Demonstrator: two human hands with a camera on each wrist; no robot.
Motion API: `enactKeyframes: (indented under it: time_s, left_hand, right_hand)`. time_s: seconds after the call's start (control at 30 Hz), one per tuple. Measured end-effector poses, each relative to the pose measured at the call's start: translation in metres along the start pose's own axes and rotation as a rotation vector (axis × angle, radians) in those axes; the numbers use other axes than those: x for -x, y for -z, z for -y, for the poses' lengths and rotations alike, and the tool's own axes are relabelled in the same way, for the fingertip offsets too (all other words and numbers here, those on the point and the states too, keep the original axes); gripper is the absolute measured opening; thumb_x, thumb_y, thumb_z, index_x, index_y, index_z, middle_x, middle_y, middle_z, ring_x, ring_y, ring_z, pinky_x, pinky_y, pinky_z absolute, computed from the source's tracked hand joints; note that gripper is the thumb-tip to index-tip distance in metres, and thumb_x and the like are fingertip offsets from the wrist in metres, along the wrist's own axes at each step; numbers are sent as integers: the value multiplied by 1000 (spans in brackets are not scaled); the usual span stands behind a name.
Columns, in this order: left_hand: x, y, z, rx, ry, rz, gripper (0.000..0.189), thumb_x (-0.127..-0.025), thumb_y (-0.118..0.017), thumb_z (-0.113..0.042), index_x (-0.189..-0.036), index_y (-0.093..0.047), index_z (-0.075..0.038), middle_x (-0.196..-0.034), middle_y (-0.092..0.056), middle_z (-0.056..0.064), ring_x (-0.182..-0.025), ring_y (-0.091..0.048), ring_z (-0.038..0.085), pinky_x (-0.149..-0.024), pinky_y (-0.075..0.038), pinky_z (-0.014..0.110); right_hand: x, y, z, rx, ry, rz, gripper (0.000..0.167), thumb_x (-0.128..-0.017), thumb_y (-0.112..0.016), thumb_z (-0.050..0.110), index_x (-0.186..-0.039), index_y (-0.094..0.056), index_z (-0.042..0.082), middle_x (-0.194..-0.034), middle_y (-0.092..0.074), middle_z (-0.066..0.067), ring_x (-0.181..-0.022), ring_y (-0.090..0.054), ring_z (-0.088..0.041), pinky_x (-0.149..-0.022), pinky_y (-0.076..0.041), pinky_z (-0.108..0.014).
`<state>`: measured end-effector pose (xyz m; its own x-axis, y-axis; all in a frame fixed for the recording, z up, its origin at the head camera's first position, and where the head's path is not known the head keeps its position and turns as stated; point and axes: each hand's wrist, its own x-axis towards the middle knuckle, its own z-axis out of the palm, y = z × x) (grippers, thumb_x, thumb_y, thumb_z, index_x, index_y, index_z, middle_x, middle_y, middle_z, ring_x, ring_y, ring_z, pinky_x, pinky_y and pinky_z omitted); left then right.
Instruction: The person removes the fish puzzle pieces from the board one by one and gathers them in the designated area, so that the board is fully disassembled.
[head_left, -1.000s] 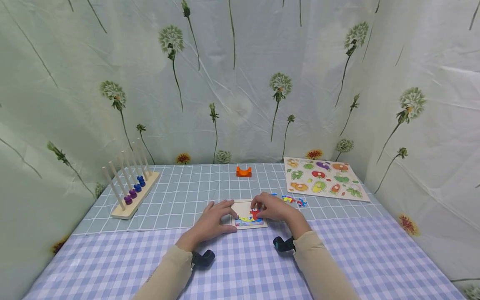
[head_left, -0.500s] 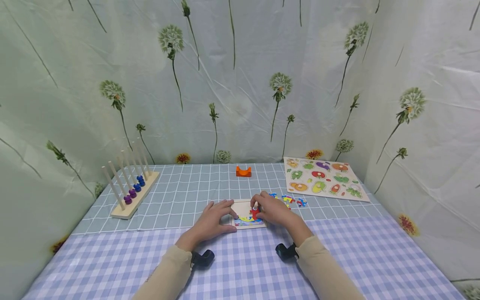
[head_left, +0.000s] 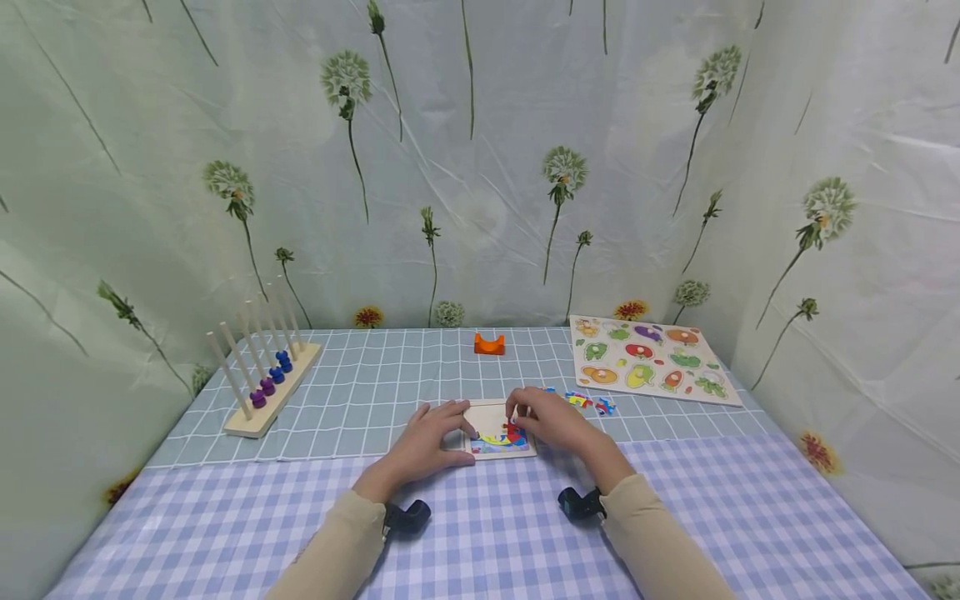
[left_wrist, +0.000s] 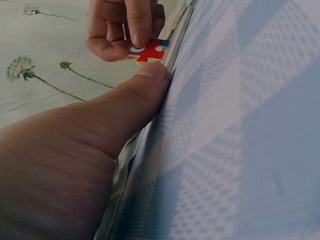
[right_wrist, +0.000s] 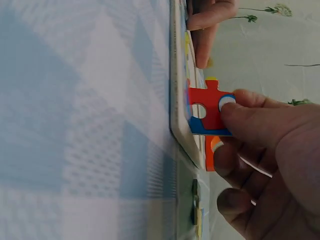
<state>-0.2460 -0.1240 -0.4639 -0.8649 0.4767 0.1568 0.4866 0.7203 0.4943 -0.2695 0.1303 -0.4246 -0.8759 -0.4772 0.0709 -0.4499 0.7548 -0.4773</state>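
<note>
A small wooden puzzle tray (head_left: pixel 487 413) lies mid-table, with colourful pieces fitted along its near side and bare wood behind them. My left hand (head_left: pixel 427 439) rests at the tray's left side, fingers spread; its thumb (left_wrist: pixel 142 87) lies along the near edge. Between thumb and fingertips my right hand (head_left: pixel 557 419) pinches a red jigsaw piece (right_wrist: pixel 206 107) with a blue edge and a white spot. That piece is tilted up over the tray's right part, its lower edge close to the fitted pieces. From the left wrist, the red piece (left_wrist: pixel 150 52) shows just beyond my thumb.
Loose jigsaw pieces (head_left: pixel 578 400) lie right of the tray, partly behind my right hand. A vegetable peg board (head_left: pixel 612 377) stands back right, an orange block (head_left: pixel 489 345) at the back, and a peg rack (head_left: pixel 247 427) with blue and purple beads at left.
My right wrist has shifted slightly right and toward me, while its fingers stay over the tray with the red jigsaw piece. The left hand has stayed in place.
</note>
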Motion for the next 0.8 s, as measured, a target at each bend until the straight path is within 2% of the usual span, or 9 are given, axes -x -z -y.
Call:
enactKeyframes:
  time_s: [0.1, 0.23, 0.4, 0.57, 0.8]
  left_hand:
    - [0, 0, 0, 0, 3, -1, 27, -82, -79, -46, -102, -69, -32, -156, -46, 2, -149, -36, 30, -121, -13, 67]
    - [0, 0, 0, 4, 5, 2, 27, -82, -79, -46, -103, -70, -32, -156, -46, 3, -149, -36, 31, -121, -13, 68]
    - [0, 0, 0, 5, 9, 9, 28, -82, -79, -46, -104, -70, -31, -157, -46, 2, -150, -35, 30, -122, -13, 67]
    - [0, 0, 0, 2, -3, 4, 28, -82, -79, -45, -104, -70, -31, -157, -46, 3, -150, -36, 30, -122, -13, 66]
    - [1, 0, 0, 1, -7, 0, 29, -82, -80, -44, -105, -70, -30, -156, -46, 3, -149, -36, 29, -122, -12, 67]
  right_hand:
    - [1, 5, -1, -49, 5, 7, 11, -97, -63, 14, -100, -63, 24, -88, -60, 7, -79, -54, -12, -74, -47, -28]
    - [3, 13, -4, -77, 11, -16, 19, -98, -62, 11, -109, -66, 26, -91, -60, 6, -82, -54, -13, -74, -48, -26]
    - [9, 28, -11, -112, 16, -45, 21, -96, -63, 8, -108, -71, 23, -91, -60, 3, -80, -55, -14, -70, -50, -25]
    - [14, 42, -22, -207, -53, -42, 15, -96, -65, 10, -107, -70, 18, -87, -62, -2, -70, -61, -19, -62, -55, -29]
    - [23, 59, -40, -261, -148, -58, 8, -96, -66, 12, -103, -68, 13, -90, -64, -7, -71, -63, -20, -69, -60, -38]
